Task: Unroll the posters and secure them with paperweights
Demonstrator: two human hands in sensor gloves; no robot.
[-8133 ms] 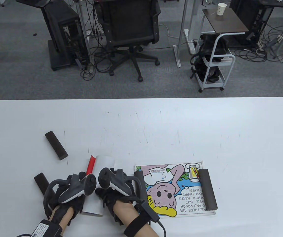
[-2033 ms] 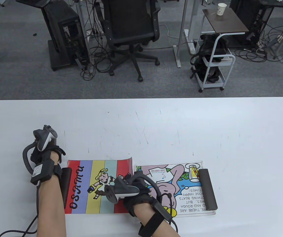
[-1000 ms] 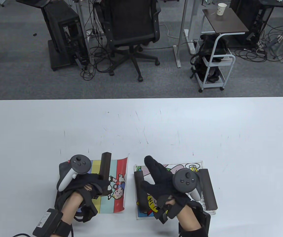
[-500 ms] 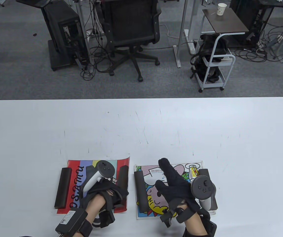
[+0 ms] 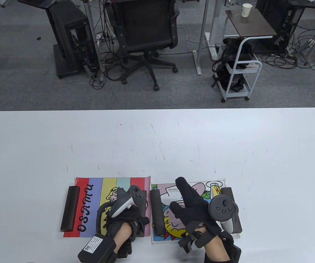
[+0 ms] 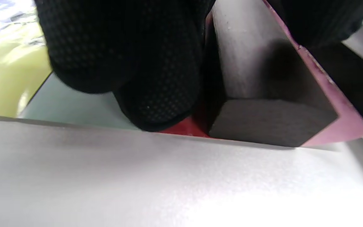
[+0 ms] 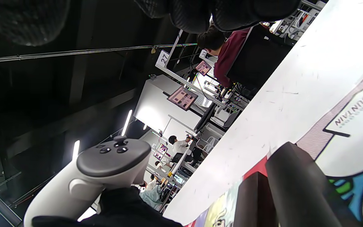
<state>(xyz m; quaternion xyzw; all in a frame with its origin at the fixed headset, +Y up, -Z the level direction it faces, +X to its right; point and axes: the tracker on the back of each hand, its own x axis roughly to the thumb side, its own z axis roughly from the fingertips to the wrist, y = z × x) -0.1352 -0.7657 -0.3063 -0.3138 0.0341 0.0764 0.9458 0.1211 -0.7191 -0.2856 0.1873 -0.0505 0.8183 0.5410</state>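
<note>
The striped poster (image 5: 102, 197) lies unrolled near the table's front edge. One dark paperweight (image 5: 70, 208) sits on its left edge. My left hand (image 5: 131, 219) grips a second paperweight (image 6: 263, 119) at the poster's right edge; in the left wrist view the block rests on the pink edge strip with my fingers (image 6: 156, 78) against its side. The cartoon poster (image 5: 196, 189) lies flat to the right, with a paperweight on its left edge (image 5: 156, 216) and one on its right edge (image 5: 232, 197). My right hand (image 5: 190, 202) is open and empty above it.
The white table (image 5: 157, 137) stretches wide beyond the posters. Past its far edge are an office chair (image 5: 146, 33), a computer stand (image 5: 69, 35) and a white cart (image 5: 239, 71). The right wrist view shows the left hand's tracker (image 7: 112, 167).
My left hand moved the second paperweight from mid-poster to the striped poster's right edge, and that curled edge now lies flat. My right hand stays open over the cartoon poster.
</note>
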